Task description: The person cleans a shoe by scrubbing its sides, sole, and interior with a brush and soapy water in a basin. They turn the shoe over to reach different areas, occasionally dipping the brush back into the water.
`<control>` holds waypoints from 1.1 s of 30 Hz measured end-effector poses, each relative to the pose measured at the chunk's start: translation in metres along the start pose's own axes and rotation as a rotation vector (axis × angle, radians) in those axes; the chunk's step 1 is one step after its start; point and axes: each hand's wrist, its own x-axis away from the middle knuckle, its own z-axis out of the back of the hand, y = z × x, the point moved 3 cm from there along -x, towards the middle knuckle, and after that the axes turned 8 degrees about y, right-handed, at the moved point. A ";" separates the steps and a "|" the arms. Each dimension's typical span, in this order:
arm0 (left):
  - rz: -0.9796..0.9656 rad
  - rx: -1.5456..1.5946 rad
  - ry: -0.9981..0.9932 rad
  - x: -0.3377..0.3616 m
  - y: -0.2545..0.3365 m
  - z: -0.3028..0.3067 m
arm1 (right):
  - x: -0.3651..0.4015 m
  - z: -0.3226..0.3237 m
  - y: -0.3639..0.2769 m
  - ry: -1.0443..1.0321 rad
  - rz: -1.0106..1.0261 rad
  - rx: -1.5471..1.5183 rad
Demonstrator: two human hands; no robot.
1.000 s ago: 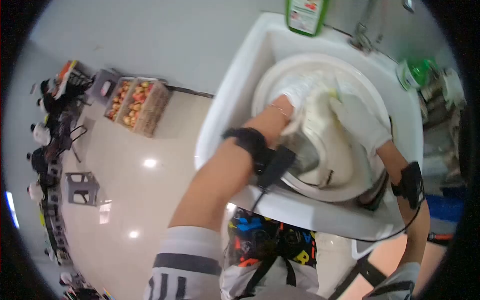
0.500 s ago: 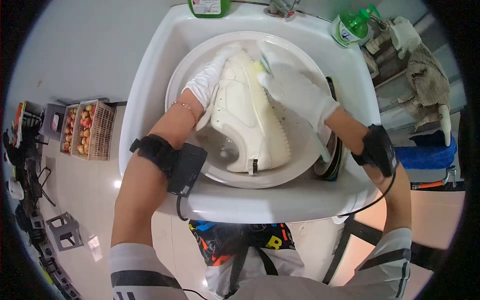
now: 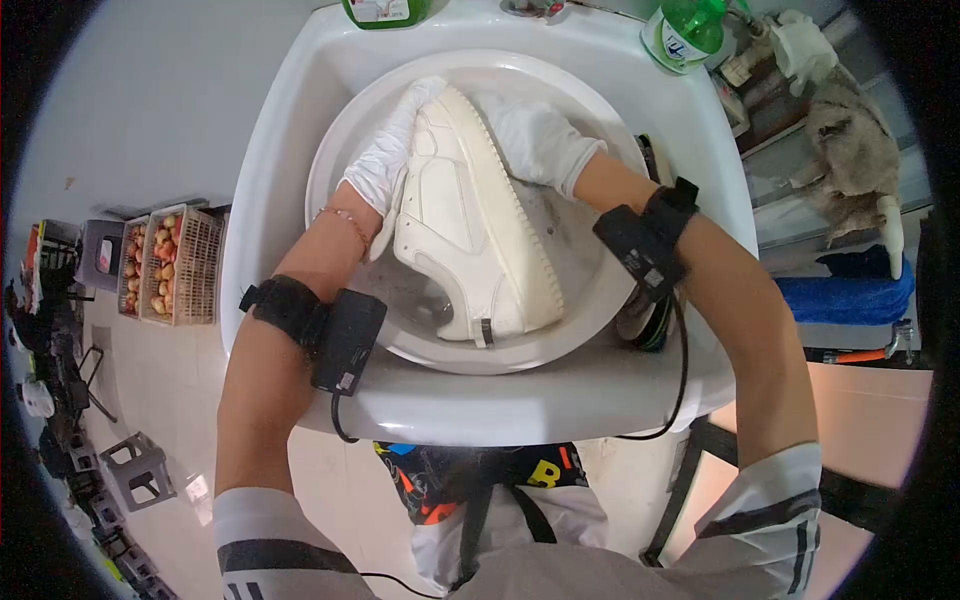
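Observation:
A white sneaker (image 3: 455, 215) is tilted on its side in the round white basin (image 3: 335, 130), its toe pointing away from me and its sole facing right. My left hand (image 3: 398, 145), in a white glove, is closed around the toe end along its left side. My right hand (image 3: 540, 145), gloved as well, is beside the sole near the toe. Its fingers curl down and are blurred against the basin; whatever they hold is hidden. Cloudy water shows around the shoe.
The basin sits in a white sink (image 3: 270, 180) with a faucet (image 3: 535, 8) at the back. Green bottles stand at the back left (image 3: 385, 10) and back right (image 3: 685, 35). Another shoe (image 3: 645, 325) is wedged right of the basin. Fruit crates (image 3: 180, 265) stand on the floor at left.
My right hand has moved left and down beside the sole; the pale green and yellow item at its fingers is now out of sight. The view has shifted slightly, and the shoe leans more.

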 end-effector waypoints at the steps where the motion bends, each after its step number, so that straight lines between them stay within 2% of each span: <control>1: -0.021 0.017 0.021 -0.001 0.001 0.001 | -0.002 -0.004 0.002 0.001 -0.001 -0.007; 8: -0.058 -0.057 0.053 -0.005 0.002 -0.002 | 0.005 -0.018 0.024 -0.191 0.006 -0.054; 11: -0.027 -0.021 -0.018 -0.008 0.000 -0.001 | 0.013 -0.016 0.027 -0.353 0.007 -0.114; 15: -0.061 0.031 -0.006 -0.007 0.000 -0.002 | 0.013 -0.032 0.033 -0.603 0.051 -0.445; 16: -0.057 0.038 -0.006 -0.008 -0.001 -0.002 | 0.023 0.020 0.008 -0.598 -0.038 -0.342; 17: -0.056 0.048 -0.007 -0.008 0.000 -0.002 | 0.033 0.035 -0.002 -0.605 -0.038 -0.335; 19: -0.012 -0.030 -0.025 -0.004 0.001 -0.002 | 0.043 0.052 -0.003 -0.283 -0.400 -0.994; 20: -0.008 -0.025 -0.023 -0.003 0.001 -0.003 | 0.045 0.049 -0.006 -0.289 -0.402 -0.993; 22: -0.033 0.001 -0.058 -0.001 0.000 -0.005 | 0.044 0.065 -0.020 0.251 0.073 -0.547; 23: -0.029 0.000 -0.059 -0.002 0.000 -0.005 | 0.048 0.068 -0.022 0.250 0.070 -0.548; 25: 0.016 0.016 -0.074 -0.003 -0.001 -0.004 | 0.055 0.082 -0.032 0.145 0.058 -0.096; 29: 0.003 -0.019 -0.075 -0.005 0.000 0.000 | 0.069 0.068 -0.033 0.041 0.133 -0.007; 31: -0.022 -0.031 -0.096 -0.008 0.000 -0.002 | 0.089 0.088 -0.054 0.007 0.488 -0.052; 33: -0.008 -0.010 -0.077 -0.003 -0.003 -0.003 | 0.093 0.097 -0.060 -0.056 0.570 -0.051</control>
